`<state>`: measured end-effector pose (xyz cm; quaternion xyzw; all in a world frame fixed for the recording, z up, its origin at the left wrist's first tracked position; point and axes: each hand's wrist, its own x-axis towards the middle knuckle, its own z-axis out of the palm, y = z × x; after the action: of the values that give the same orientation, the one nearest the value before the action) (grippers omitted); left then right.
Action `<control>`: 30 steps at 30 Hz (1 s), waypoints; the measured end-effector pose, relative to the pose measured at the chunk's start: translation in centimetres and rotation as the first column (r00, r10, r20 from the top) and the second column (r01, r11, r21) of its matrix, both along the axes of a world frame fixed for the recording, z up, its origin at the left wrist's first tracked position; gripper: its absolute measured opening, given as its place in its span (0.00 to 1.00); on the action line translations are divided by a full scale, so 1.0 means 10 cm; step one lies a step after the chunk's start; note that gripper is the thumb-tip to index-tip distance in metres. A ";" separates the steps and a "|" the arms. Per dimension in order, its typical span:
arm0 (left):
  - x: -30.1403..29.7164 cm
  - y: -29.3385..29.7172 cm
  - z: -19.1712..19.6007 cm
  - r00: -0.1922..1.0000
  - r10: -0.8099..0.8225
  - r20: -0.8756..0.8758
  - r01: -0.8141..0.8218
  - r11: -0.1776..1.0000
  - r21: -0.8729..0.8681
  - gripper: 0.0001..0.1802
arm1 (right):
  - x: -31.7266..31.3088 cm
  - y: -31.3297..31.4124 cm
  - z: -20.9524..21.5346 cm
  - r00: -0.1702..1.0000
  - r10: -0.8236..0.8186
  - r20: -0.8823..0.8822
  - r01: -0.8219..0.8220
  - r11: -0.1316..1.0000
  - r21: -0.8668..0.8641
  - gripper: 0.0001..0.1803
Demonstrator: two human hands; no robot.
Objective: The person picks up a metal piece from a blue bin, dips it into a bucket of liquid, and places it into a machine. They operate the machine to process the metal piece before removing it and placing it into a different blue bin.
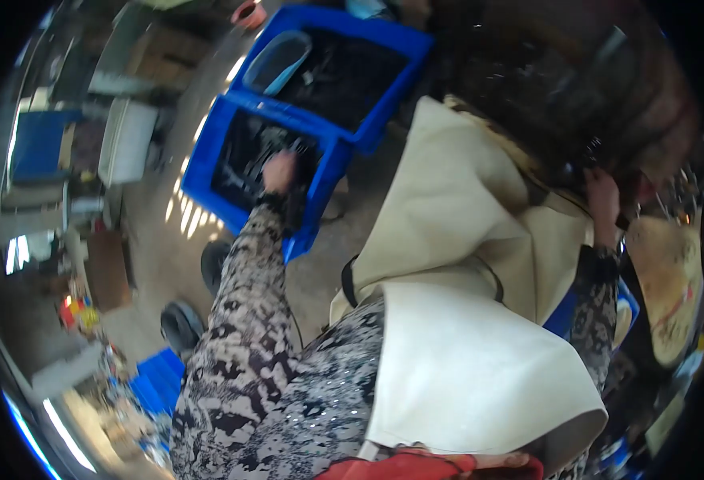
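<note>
My left hand [280, 172] reaches into the nearer blue crate [196, 172], among dark small parts [244, 156]. Its fingers are blurred and partly hidden against them. At the right, my right hand [602, 196] is at the edge of a dark, wet-looking work surface [528, 72]. Its fingers are closed near a small shiny piece [594, 147], and what they grip is too small to make out. A cream-coloured apron [448, 184] spreads across my front up to that surface.
A second blue crate [416, 52] adjoins the first, with dark contents and a pale oval dish-like object [278, 64]. A stained tan board [665, 280] stands at the right. White bin [128, 142] and blue container [160, 380] are at left. Red cloth [416, 466] shows at the lower edge.
</note>
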<state>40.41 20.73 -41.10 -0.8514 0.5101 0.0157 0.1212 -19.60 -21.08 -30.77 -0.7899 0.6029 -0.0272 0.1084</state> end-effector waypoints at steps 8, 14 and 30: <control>-0.32 0.17 0.60 0.799 0.223 -0.558 -0.523 0.715 -0.464 0.09 | 0.17 0.26 0.42 0.989 -0.150 0.005 0.149 0.989 0.017 0.19; -0.73 -0.40 1.23 0.651 0.005 -0.759 -0.679 0.449 -0.580 0.13 | 0.24 0.35 0.53 0.985 -0.173 0.021 0.173 0.985 -0.001 0.18; -2.83 -3.26 1.64 0.550 -0.805 -0.222 0.235 0.404 -0.884 0.23 | 0.15 0.49 0.37 0.967 -0.208 0.145 0.224 0.969 -0.104 0.15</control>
<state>12.07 -11.90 -24.65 -0.5291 0.7272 0.0358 -0.4359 -18.08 -16.15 -27.09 -0.7209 0.6743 -0.1275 0.0970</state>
